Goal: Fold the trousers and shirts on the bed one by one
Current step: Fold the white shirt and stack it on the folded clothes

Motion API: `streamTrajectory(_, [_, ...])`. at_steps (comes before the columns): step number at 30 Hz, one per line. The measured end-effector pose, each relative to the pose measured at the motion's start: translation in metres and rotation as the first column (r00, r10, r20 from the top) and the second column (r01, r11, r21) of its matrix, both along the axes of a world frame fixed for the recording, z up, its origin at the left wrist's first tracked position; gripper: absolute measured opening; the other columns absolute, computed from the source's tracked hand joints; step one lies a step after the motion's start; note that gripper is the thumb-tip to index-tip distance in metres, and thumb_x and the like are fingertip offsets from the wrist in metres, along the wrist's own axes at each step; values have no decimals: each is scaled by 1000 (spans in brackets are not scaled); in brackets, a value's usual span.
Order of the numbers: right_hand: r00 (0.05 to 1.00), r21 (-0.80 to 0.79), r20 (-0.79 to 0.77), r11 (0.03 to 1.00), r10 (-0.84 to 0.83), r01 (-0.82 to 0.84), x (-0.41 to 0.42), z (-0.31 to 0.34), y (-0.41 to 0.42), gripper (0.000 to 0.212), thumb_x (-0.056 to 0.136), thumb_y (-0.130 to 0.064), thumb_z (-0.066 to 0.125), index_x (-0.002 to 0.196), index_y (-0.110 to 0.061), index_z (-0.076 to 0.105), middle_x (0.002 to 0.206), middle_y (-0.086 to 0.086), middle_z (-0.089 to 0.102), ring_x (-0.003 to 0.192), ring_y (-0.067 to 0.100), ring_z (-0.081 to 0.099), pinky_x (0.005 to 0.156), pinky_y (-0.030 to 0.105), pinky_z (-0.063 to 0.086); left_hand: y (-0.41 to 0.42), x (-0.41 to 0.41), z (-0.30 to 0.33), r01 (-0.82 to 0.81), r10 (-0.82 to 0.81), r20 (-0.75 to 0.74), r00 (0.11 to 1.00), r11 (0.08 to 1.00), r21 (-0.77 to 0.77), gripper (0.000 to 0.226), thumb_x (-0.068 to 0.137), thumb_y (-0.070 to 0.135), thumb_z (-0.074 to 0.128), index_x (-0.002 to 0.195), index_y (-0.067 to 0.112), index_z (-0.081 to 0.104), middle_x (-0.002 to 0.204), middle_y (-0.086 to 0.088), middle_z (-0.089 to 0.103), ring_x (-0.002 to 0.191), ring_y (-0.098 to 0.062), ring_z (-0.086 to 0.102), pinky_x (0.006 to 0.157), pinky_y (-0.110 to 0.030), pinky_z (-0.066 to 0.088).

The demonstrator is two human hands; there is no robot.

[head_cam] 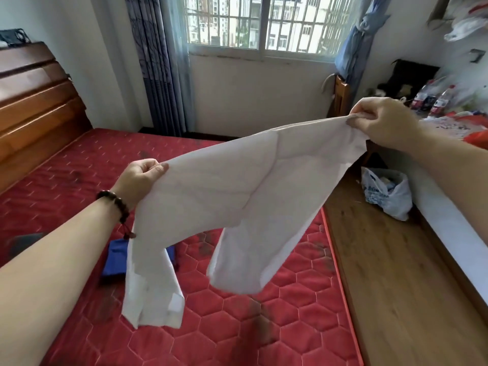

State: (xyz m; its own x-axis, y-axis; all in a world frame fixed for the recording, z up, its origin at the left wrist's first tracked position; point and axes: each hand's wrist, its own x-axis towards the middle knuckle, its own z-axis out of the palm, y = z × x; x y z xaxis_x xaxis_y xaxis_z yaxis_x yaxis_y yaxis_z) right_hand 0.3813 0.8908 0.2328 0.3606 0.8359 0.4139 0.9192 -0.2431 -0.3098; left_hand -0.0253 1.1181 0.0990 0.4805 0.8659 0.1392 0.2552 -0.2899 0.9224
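Two hands hold a pale white garment (237, 196) stretched in the air above the bed (224, 326), and whether it is a shirt or trousers cannot be told for sure. The left hand (140, 177), at about nine o'clock from the cloth's middle, pinches one upper edge between thumb and curled fingers; a dark beaded bracelet (116, 202) sits on that wrist. The right hand (383, 120), up at two o'clock and higher than the left, grips the opposite edge in bunched fingers, so the top line of the cloth slopes upward toward it. Two long flaps hang down from the held span: one at seven o'clock with a cuff-like end close above the mattress, the other at five o'clock, hanging free of the red quilted surface. A blue folded piece (116, 260) lies on the bed just behind the left flap, partly hidden by it. A wooden headboard (37, 101) stands at ten o'clock, a barred window (264, 22) at twelve, and a plastic bag (388, 194) sits on the wooden floor at three o'clock, beside the bed's edge.
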Motion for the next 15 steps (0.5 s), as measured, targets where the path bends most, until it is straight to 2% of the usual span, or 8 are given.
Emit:
streamTrajectory(2, [1000,-34,-2,999,-18,18,-1,1,5,6,88,-22,61,82,-21,62,81,1,59,80,19,52,66,23,34,-5,-4,-2,33,-33,3,999,997,-75,34,96,27,55,70,4,51,56,3,47,46,-11,42,41,-16,37])
streamTrajectory(4, [1000,-57,-4,998,-23,23,1,-1,18,6,85,-21,60,80,-18,63,80,3,59,80,22,54,71,26,35,-1,-6,-9,62,-61,11,998,986,-153,35,96,24,55,87,-10,58,67,-5,57,58,-20,51,49,-22,45])
streamTrajectory(6, [999,-89,-11,995,-35,34,3,-11,40,9,83,-22,60,78,-16,63,80,5,60,79,24,54,70,28,37,10,-5,-24,45,-45,1,999,981,-191,38,95,22,55,93,-15,58,71,3,66,66,-23,55,55,-25,48])
streamTrajectory(8, [998,-143,-36,988,-55,49,10,-32,69,10,81,-24,60,76,-16,64,81,6,62,80,25,55,70,28,40,26,0,-47,12,-24,-56,998,979,-205,45,93,28,59,90,-16,57,73,10,70,69,-24,56,61,-31,48])
streamTrajectory(10, [996,-214,-53,975,-78,65,19,-62,103,10,81,-27,61,75,-19,63,82,5,62,79,24,55,67,27,39,44,10,-75,-27,-1,-175,985,987,-159,53,83,43,63,72,-9,56,64,2,60,62,-21,50,60,-32,41])
streamTrajectory(12, [992,-289,-72,954,-106,81,31,-104,140,9,82,-29,62,76,-22,62,84,2,60,78,22,55,66,27,40,70,24,-111,-59,42,-333,942,997,-41,49,80,50,59,55,12,39,53,3,38,51,-17,37,53,-29,30])
streamTrajectory(13, [988,-324,-86,942,-127,93,38,-128,159,8,82,-29,62,77,-23,63,84,1,60,75,21,56,65,27,42,86,32,-133,-56,54,-407,912,998,8,49,84,47,59,55,16,34,52,5,35,50,-16,34,52,-30,27])
streamTrajectory(15, [978,-382,-105,915,-182,129,52,-184,193,8,84,-30,62,81,-23,63,87,1,61,73,22,58,64,28,46,116,49,-182,-45,62,-517,854,998,46,45,93,40,56,58,16,41,55,3,41,53,-18,40,51,-31,28])
